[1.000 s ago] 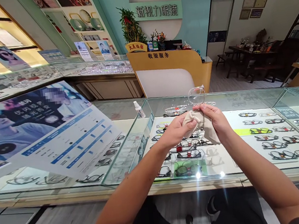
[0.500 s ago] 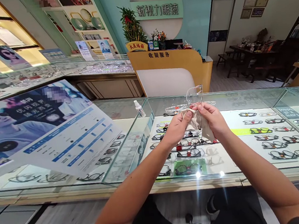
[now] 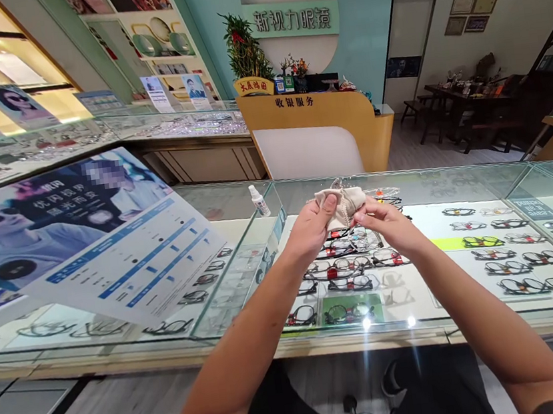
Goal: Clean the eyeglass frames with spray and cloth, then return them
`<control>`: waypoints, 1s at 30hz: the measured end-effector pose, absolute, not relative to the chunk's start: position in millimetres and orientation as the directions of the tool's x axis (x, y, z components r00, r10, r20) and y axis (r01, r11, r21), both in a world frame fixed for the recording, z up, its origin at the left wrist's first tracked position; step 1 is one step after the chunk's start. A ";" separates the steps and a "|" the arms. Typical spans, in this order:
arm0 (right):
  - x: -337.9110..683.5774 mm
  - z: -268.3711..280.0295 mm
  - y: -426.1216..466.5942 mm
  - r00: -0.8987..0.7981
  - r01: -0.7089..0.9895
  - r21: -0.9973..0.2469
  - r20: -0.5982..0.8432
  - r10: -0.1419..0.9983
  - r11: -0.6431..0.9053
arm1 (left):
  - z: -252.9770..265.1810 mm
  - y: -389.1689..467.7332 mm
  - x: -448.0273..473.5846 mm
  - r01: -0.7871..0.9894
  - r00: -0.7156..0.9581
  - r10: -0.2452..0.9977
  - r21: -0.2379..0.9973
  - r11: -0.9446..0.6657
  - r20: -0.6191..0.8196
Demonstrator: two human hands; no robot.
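Note:
My left hand (image 3: 312, 226) is closed on a bunched cream cloth (image 3: 339, 206), thumb pressed on top. The cloth is wrapped around a pair of clear, thin-rimmed eyeglasses (image 3: 338, 184); only a bit of rim shows above it, and the rest is mostly hidden. My right hand (image 3: 386, 220) pinches at the cloth's right side, where the glasses are, its fingertips close to the left hand's. Both hands are above the glass display counter (image 3: 447, 324). A small white spray bottle (image 3: 259, 202) stands on the glass to the left of my hands.
Rows of spectacle frames (image 3: 487, 255) lie inside the case under the glass. A large printed leaflet (image 3: 125, 252) stands tilted at the left. Beyond the counter are a wooden cashier desk (image 3: 373, 134) and, at the right, a dark table with stools (image 3: 464, 93).
The eyeglasses that stuck up above my hands have turned down and are now mostly covered by the cloth. My left hand has its thumb over the cloth; my right hand has turned slightly.

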State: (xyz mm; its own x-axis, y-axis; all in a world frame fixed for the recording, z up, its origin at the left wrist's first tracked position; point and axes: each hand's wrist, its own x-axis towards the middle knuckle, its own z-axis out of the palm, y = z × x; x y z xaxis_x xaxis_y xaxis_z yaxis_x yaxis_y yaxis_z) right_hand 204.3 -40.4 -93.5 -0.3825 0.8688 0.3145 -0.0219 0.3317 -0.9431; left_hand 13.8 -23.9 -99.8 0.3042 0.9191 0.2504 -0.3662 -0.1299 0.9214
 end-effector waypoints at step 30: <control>177.7 -104.5 -65.8 -0.450 -0.241 -0.959 0.245 0.859 0.148 | -97.8 -34.8 12.1 -0.322 0.015 0.917 0.871 -0.372 0.398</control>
